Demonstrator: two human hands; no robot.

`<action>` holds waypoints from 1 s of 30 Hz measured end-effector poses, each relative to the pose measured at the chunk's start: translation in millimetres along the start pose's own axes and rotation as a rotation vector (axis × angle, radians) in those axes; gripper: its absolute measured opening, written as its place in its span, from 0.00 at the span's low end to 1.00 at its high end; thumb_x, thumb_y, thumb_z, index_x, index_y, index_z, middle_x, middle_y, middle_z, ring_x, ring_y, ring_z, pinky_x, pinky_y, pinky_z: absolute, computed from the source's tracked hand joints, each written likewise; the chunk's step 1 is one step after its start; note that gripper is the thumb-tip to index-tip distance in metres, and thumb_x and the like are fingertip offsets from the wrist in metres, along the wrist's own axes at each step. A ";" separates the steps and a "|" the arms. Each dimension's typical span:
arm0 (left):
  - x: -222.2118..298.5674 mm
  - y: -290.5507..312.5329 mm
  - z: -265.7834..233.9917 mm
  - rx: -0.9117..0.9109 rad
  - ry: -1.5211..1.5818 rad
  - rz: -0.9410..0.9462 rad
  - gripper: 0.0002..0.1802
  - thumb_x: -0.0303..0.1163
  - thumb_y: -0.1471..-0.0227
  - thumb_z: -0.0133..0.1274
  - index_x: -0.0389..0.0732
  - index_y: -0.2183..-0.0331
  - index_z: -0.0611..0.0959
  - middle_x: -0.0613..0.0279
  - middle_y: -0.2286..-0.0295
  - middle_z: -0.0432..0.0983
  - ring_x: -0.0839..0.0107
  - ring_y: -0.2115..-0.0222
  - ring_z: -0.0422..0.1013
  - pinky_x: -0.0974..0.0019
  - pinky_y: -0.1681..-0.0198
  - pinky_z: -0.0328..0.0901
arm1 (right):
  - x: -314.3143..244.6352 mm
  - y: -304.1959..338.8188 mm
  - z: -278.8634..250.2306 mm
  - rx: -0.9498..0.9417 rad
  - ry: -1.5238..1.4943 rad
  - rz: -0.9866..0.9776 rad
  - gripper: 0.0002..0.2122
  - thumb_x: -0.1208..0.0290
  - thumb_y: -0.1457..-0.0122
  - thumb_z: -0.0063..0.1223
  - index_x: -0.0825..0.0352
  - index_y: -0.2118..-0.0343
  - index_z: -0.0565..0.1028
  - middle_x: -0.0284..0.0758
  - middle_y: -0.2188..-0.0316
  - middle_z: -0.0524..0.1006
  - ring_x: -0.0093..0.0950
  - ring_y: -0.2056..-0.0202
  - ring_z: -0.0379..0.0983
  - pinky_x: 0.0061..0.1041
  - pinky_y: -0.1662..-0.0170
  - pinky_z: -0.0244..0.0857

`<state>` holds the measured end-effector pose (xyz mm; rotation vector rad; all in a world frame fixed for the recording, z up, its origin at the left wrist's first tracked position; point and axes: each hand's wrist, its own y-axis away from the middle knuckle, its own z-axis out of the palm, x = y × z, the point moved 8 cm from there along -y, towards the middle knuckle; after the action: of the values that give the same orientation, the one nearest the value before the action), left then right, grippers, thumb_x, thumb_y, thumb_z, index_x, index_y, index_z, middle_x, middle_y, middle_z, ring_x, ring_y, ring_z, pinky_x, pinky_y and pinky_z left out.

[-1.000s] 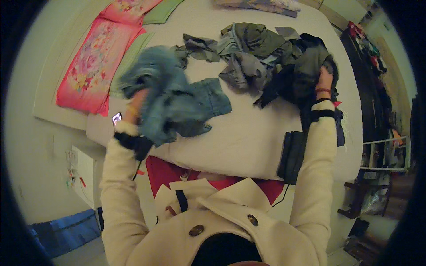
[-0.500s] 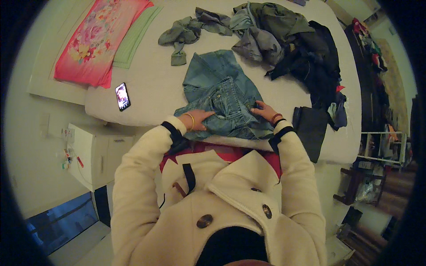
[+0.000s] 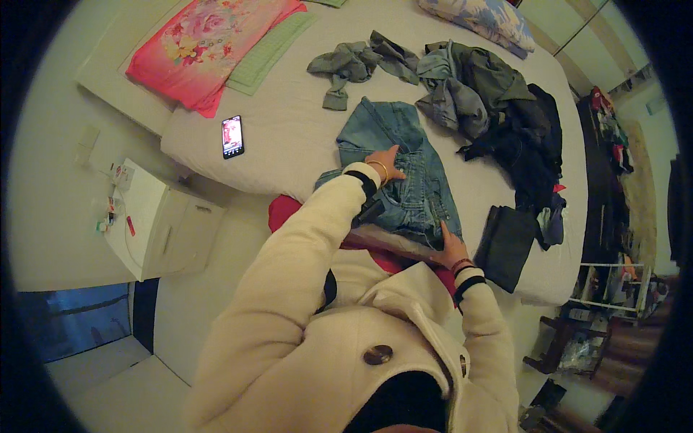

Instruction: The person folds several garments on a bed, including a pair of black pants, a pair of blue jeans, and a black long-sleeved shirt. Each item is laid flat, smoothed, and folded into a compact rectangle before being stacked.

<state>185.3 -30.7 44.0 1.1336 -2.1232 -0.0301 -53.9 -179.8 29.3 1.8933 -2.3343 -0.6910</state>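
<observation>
A pair of blue denim jeans lies partly folded at the near edge of the bed, its waistband and pockets facing up. On its left side, my left hand rests over the cloth near the waistband, thumb and fingers apart. My right hand touches the near right corner of the jeans, with its fingers stretched along the edge. Just right of that hand lies a folded dark garment.
The bed holds a lit phone, a pink floral pillow and a green striped cloth. Grey and dark clothes are heaped at the back right. A white bedside cabinet stands left; a white rack is at right.
My left hand has moved up and over the jeans toward the waistband. My right hand has come down to the near right corner. The view has shifted, so the bed appears farther right.
</observation>
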 end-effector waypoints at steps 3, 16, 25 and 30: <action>8.1 2.3 1.4 -0.030 -0.023 0.100 0.45 0.53 0.70 0.57 0.39 0.52 0.62 0.47 0.58 0.65 0.54 0.56 0.61 0.60 0.55 0.58 | 10.7 0.1 3.8 0.117 0.111 0.075 0.46 0.64 0.68 0.60 0.59 0.45 0.43 0.41 0.65 0.69 0.39 0.61 0.65 0.35 0.59 0.60; 8.1 49.0 -113.5 0.279 0.587 0.327 0.17 0.36 0.61 0.55 0.35 0.68 0.77 0.61 0.71 0.73 0.75 0.71 0.67 0.71 0.67 0.61 | 57.8 -17.3 -89.1 0.308 -0.376 0.010 0.19 0.66 0.60 0.55 0.69 0.64 0.67 0.44 0.71 0.72 0.36 0.69 0.70 0.28 0.65 0.63; 0.7 82.7 -223.4 0.319 1.011 0.295 0.21 0.38 0.57 0.52 0.35 0.63 0.73 0.62 0.70 0.72 0.73 0.71 0.68 0.72 0.66 0.63 | -15.5 50.3 -288.6 0.299 -0.781 -0.485 0.22 0.73 0.59 0.51 0.67 0.57 0.65 0.34 0.56 0.65 0.25 0.55 0.60 0.22 0.51 0.53; 45.0 91.6 -291.3 0.316 1.213 0.407 0.22 0.39 0.59 0.54 0.36 0.63 0.73 0.61 0.70 0.72 0.72 0.70 0.69 0.70 0.66 0.63 | -45.7 -0.6 -281.8 0.291 -0.850 -0.275 0.18 0.69 0.56 0.54 0.69 0.61 0.69 0.32 0.65 0.72 0.23 0.64 0.66 0.21 0.58 0.59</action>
<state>279.0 78.9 317.0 0.5625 -1.1951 0.9568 47.6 -222.4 292.7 2.4213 -2.7534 -1.5079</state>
